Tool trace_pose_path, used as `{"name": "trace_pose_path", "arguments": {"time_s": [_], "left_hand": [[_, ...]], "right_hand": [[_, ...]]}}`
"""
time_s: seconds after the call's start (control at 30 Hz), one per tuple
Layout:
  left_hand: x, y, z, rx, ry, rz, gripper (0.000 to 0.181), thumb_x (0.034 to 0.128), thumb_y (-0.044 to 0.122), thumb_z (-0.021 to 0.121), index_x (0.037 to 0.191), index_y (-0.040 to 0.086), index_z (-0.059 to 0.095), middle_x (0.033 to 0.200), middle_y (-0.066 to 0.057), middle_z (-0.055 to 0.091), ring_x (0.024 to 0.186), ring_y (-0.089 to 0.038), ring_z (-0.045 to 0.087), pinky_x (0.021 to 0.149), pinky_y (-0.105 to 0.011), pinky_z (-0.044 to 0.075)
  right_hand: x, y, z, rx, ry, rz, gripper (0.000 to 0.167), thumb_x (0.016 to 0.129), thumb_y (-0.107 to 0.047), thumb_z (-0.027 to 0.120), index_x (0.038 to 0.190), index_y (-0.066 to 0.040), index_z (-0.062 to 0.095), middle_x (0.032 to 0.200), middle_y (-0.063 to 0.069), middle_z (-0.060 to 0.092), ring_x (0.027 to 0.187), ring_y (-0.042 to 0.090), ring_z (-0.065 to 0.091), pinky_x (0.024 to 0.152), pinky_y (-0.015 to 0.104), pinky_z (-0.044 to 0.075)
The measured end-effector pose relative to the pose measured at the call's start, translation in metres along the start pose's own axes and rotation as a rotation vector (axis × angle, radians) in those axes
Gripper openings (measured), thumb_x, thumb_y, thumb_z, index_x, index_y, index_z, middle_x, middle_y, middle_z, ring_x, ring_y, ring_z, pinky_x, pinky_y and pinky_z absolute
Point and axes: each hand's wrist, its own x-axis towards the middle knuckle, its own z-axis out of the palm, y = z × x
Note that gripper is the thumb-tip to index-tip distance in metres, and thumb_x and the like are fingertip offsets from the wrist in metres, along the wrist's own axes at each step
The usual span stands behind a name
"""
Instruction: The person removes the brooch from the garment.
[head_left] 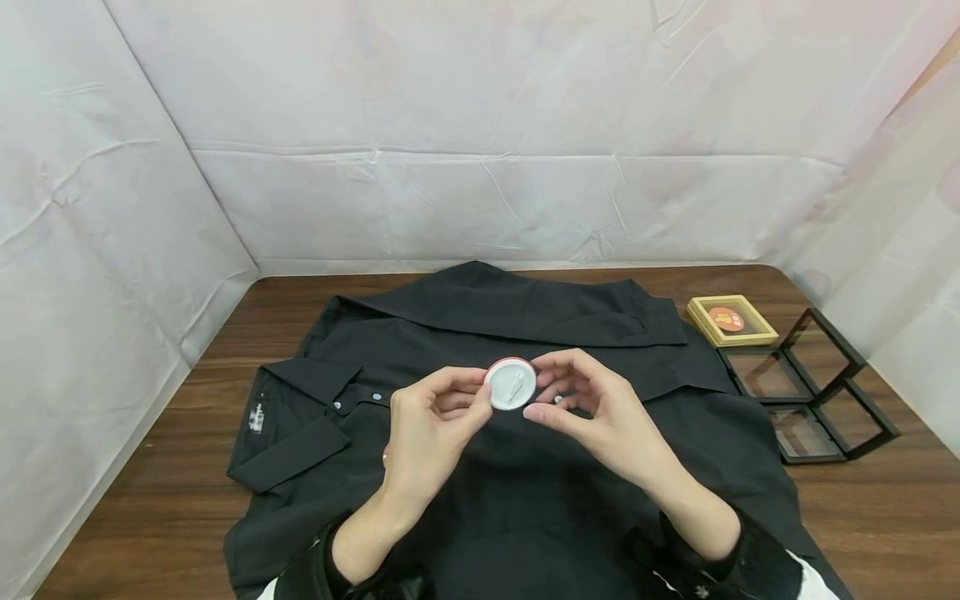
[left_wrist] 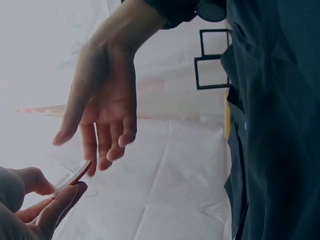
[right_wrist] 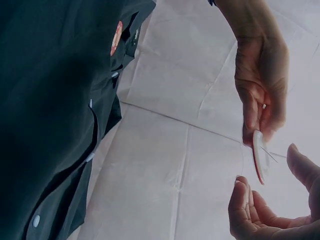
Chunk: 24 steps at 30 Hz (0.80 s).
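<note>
A round pin badge point(head_left: 511, 384) with a red rim shows its white back to the head camera. My left hand point(head_left: 431, 437) pinches its left edge between thumb and fingers. In the right wrist view the badge's thin metal pin point(right_wrist: 269, 154) sticks out from the back. My right hand point(head_left: 600, 408) is beside the badge's right edge, fingers loosely bent, holding nothing. Beneath both hands a black shirt point(head_left: 525, 475) lies spread on the table, collar to the left. A second, red badge point(right_wrist: 116, 38) is on the shirt; my left hand mostly hides it in the head view.
Two joined black frames point(head_left: 813, 400) with clear panels stand to the right of the shirt. Behind them is a small yellow box point(head_left: 731, 321) with a red-orange round badge inside. Wooden table point(head_left: 142, 500) shows around the shirt, and white sheeting point(head_left: 480, 208) rises behind.
</note>
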Motion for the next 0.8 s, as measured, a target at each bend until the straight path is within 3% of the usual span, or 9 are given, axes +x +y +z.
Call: {"name": "trace_pose_path", "arguments": {"time_s": [0.23,0.53,0.8], "left_hand": [[-0.001,0.000,0.005,-0.031,-0.008,0.031,0.011,0.0746,-0.005,0.065,0.085,-0.003,0.066,0.080,-0.009,0.066,0.067,-0.013,0.065,0.062,-0.027,0.052],[-0.002,-0.003,0.007,-0.036,0.001,0.037,0.010,0.0744,-0.005,0.066,0.084,-0.003,0.066,0.079,-0.008,0.067,0.067,-0.013,0.065,0.061,-0.027,0.052],[-0.003,-0.004,0.009,-0.071,-0.003,0.029,0.011,0.0749,-0.006,0.065,0.085,-0.004,0.065,0.081,-0.010,0.066,0.067,-0.016,0.065,0.061,-0.028,0.052]], "right_hand": [[0.002,0.004,0.007,0.050,0.036,-0.027,0.031,0.074,-0.005,0.071,0.101,-0.004,0.055,0.088,0.004,0.058,0.075,0.016,0.056,0.063,0.026,0.050],[0.003,0.009,0.012,0.073,0.052,-0.005,0.025,0.076,-0.006,0.069,0.097,-0.003,0.055,0.083,0.006,0.057,0.072,0.016,0.055,0.062,0.025,0.049],[0.003,0.013,0.015,0.127,0.099,-0.050,0.020,0.076,0.001,0.067,0.093,0.000,0.055,0.080,0.008,0.057,0.069,0.015,0.055,0.061,0.024,0.049]]}}
